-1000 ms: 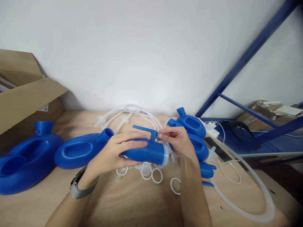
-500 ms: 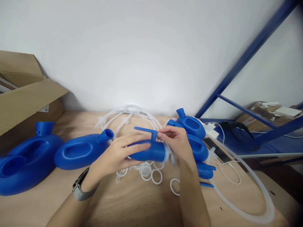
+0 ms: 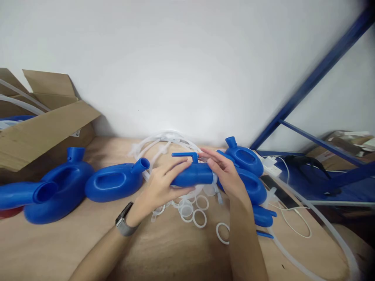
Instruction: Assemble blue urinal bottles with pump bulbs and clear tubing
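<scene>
A blue cylindrical part [image 3: 195, 175] with an L-shaped handle on top lies sideways above the table. My left hand [image 3: 164, 181] is wrapped round its left end, thumb and fingers on opposite sides. At its right end, by a translucent rim, my right hand [image 3: 224, 168] rests with fingers stretched toward the handle's base; whether it grips anything there is hard to tell. Several white rings [image 3: 199, 218] lie on the table below the part.
Blue bottles [image 3: 113, 182] stand at the left, with more blue bottles [image 3: 247, 160] at the right. Clear tubing [image 3: 152, 142] coils behind my hands. An open cardboard box [image 3: 52, 128] sits back left. A phone [image 3: 278, 191], cables and a blue metal frame [image 3: 316, 78] are right.
The view has turned a little to the left. My right hand's fingers have gone from a pinch by the handle to lying more stretched over the part's right end. My left hand still holds it.
</scene>
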A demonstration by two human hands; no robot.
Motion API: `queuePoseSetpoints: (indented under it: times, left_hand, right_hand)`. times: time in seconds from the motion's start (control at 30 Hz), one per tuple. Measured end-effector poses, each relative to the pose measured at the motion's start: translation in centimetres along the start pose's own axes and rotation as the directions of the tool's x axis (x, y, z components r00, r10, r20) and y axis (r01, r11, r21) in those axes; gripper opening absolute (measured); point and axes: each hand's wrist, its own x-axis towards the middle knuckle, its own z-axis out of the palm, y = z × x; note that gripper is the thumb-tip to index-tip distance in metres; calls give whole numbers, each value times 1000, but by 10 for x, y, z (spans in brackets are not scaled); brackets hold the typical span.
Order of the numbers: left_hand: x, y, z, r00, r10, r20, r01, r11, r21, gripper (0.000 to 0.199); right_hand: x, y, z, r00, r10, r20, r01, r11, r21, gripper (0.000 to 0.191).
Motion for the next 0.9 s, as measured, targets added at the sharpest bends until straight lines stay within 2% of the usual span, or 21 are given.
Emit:
queuePoseSetpoints:
  times: [0.03,0.1,0.2,0.23,0.3,0.43,0.5,0.53,0.6,0.63,0.7,0.77,0.83,0.9]
  left_hand:
    - [-2,3,3,993,-103,-50,101,994,-51,65]
    - [-10,11,9,945,-310,-106,292,944,-156,66]
    - [-31,22,18,831,-554,-44,521,805,-282,59]
    - [-40,25,20,798,-603,-4,572,759,-311,56]
    - [-60,27,22,758,-649,71,631,701,-332,54]
    - [-100,18,13,732,-665,148,673,673,-307,55]
    - [-117,7,1,744,-659,110,663,706,-250,47]
    - [-124,0,-7,768,-638,55,636,749,-185,42]
    - [-136,-18,-26,835,-540,-105,547,836,48,33]
    - [-141,-27,-37,863,-477,-165,502,844,187,32]
    - [-147,-45,-59,902,-353,-249,430,789,439,35]
    - [-149,-60,-79,923,-304,-237,385,687,616,41]
    - [-148,-72,-94,918,-345,-196,373,586,719,50]
    - [-148,-81,-103,895,-417,-157,378,523,764,56]
  right_hand:
    - [-2,-2,0,999,-21,50,20,1000,10,58]
    - [-9,-5,3,988,-57,144,57,998,1,68]
    - [-20,-3,13,973,-12,230,46,989,-140,82]
    - [-25,0,18,970,23,241,28,978,-207,85]
    - [-32,8,27,964,90,252,-9,952,-307,81]
    - [-40,38,32,983,98,158,-41,944,-328,58]
    - [-39,58,26,996,74,54,-51,938,-343,56]
    - [-38,69,23,998,56,4,-51,927,-371,57]
    - [-34,91,17,998,-4,-59,-24,885,-466,60]
    - [-31,103,17,997,-41,-59,5,857,-515,61]
    - [-24,126,19,995,-99,-24,66,806,-588,60]
    - [-15,148,26,992,-128,3,101,770,-630,60]
    - [-5,166,34,991,-129,19,109,737,-667,59]
    - [5,179,41,992,-119,31,107,712,-694,57]
